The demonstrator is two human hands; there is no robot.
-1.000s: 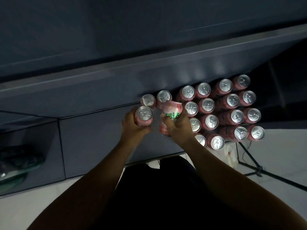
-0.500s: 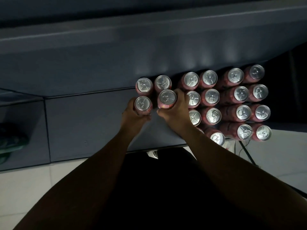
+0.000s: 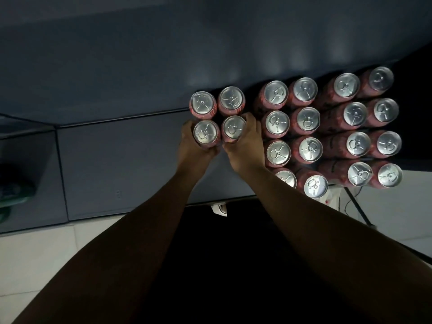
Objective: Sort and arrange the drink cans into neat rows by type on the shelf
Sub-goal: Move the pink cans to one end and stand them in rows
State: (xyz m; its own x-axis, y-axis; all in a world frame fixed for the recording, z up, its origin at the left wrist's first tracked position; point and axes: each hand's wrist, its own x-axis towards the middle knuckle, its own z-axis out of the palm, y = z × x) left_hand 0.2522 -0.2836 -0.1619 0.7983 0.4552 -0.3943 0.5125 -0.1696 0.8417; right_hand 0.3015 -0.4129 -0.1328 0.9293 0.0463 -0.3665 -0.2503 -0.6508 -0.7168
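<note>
My left hand (image 3: 191, 148) is wrapped round the left can (image 3: 205, 134) and my right hand (image 3: 245, 146) round the right can (image 3: 233, 129). The fingers curl on the sides. Both cans stand upright on the shelf (image 3: 131, 160), side by side and touching or nearly so, just on the near side of the far pair (image 3: 202, 105). All the cans look like the same pink type, so I judge this step is squaring a second row in a two-wide column.

To do it well I would slide rather than lift, pushing both cans far until they meet the far pair. I would line their tops up with each other, then open my fingers outward without twisting the cans.

To the left the shelf is bare for a long way, so my left hand can come off freely. To the right only a narrow gap separates the right can from the main block (image 3: 310, 148). My right knuckles lie close to its cans, perhaps touching, so I would draw that hand toward me, not sideways. The shelf's near edge lies behind my wrists, and the block's nearest cans stand close to it, so depth for more rows is short.
</note>
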